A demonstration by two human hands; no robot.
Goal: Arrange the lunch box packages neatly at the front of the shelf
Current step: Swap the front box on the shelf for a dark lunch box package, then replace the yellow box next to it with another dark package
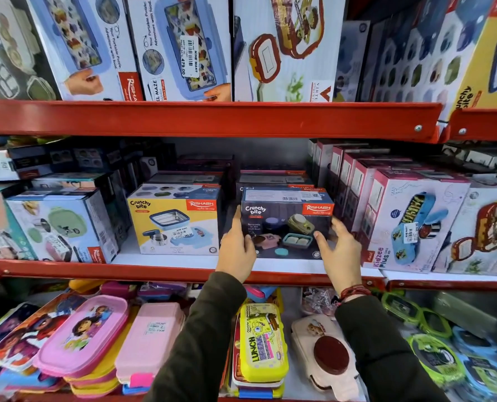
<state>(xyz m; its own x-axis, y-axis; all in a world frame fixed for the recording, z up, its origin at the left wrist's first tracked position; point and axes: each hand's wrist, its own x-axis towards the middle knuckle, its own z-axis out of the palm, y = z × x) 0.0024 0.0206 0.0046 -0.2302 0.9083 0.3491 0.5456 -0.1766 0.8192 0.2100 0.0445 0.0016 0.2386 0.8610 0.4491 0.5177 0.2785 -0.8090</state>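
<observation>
A dark "Crunchy bite" lunch box package (286,224) stands on the middle shelf (160,271) near its front edge. My left hand (237,245) presses against its left side, fingers along the box edge. My right hand (338,248) holds its right lower corner with the fingers spread. Together they grip the box from both sides. To its left, a small gap away, stands a yellow "Crunchy bite" package (176,223). More such packages are stacked behind both.
Pink-sided "Kidzee Plus" boxes (409,224) stand close on the right, a green-printed box (64,227) on the left. The red upper shelf (212,118) hangs above. Loose plastic lunch boxes (261,343) lie on the lower shelf under my arms.
</observation>
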